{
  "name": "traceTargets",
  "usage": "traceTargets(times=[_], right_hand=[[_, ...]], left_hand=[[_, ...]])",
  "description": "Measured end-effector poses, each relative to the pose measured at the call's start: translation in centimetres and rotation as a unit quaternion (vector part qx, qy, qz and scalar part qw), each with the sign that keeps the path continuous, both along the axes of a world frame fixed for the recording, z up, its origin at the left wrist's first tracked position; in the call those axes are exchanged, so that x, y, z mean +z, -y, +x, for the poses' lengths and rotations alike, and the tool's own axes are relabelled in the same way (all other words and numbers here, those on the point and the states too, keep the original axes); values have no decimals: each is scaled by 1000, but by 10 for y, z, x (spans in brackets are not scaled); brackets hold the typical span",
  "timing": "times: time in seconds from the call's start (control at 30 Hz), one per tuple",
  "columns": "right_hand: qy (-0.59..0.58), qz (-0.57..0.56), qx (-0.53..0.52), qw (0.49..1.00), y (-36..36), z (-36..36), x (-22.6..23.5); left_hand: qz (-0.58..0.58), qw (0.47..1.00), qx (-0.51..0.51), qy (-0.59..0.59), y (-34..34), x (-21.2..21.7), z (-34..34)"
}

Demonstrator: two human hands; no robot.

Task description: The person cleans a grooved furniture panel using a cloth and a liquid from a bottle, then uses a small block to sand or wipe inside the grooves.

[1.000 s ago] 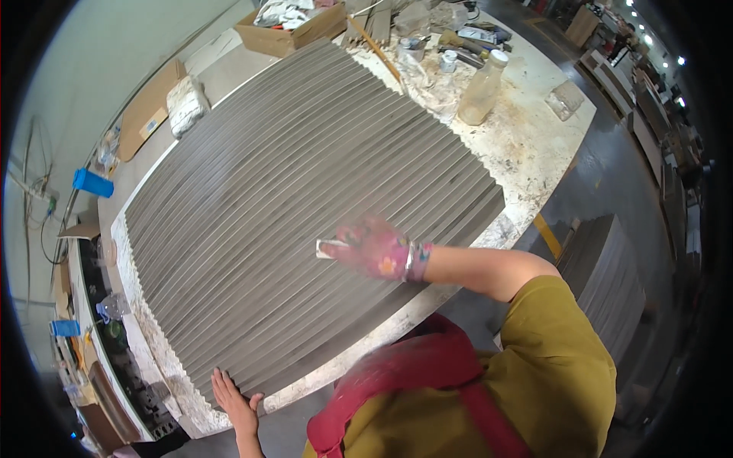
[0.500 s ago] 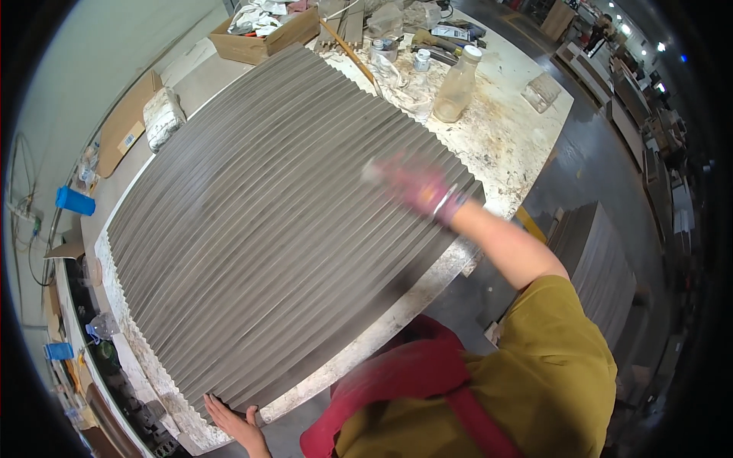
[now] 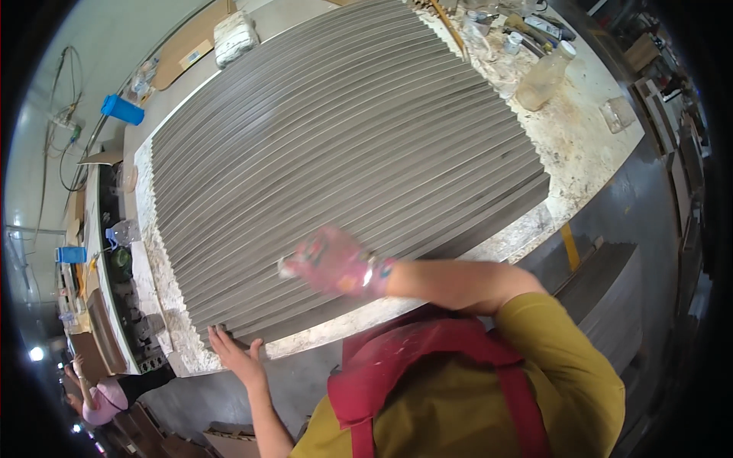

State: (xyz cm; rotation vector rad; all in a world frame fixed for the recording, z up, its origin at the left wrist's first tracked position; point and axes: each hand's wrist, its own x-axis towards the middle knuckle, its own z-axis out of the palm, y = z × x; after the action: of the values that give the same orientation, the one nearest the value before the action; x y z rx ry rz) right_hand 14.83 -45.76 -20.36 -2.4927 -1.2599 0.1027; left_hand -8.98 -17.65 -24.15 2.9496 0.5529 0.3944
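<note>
A broad stack of grey ribbed boards or strips (image 3: 343, 145) lies fanned across the worktable, its long edges overlapping in rows. My left hand (image 3: 238, 357) is bare, fingers spread, resting on the near left corner of the rows. My right hand (image 3: 340, 263) wears a pink patterned glove and hovers over or touches the near part of the strips. Its fingers look closed, and a small whitish bit (image 3: 287, 267) shows at their tip. Motion blur hides what that bit is, and whether the hand presses on the strips.
The stained white tabletop (image 3: 584, 164) shows around the strips. At the far right stand a cloudy bottle (image 3: 546, 76), a small jar (image 3: 513, 43) and a clear glass container (image 3: 617, 114). A white wrapped block (image 3: 235, 40) sits at the far left. Another person (image 3: 105, 401) is at lower left.
My right hand has swept from the far right of the strips toward me and to the left. The view has shifted too; my left hand stays at its corner.
</note>
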Motion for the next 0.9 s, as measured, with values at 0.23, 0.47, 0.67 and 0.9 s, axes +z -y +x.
traceTargets(times=[0.23,0.47,0.67,0.9], right_hand=[[188,80,-242,948,143,101,-11],[-7,61,-47,997,-18,28,-8],[84,16,-386,918,221,119,-12],[29,92,-191,977,102,19,-20]], left_hand=[[-32,994,-77,76,61,2,0],[-105,977,-179,53,116,-2,48],[-94,981,-166,44,119,-5,45],[-119,980,-152,42,126,-1,45]])
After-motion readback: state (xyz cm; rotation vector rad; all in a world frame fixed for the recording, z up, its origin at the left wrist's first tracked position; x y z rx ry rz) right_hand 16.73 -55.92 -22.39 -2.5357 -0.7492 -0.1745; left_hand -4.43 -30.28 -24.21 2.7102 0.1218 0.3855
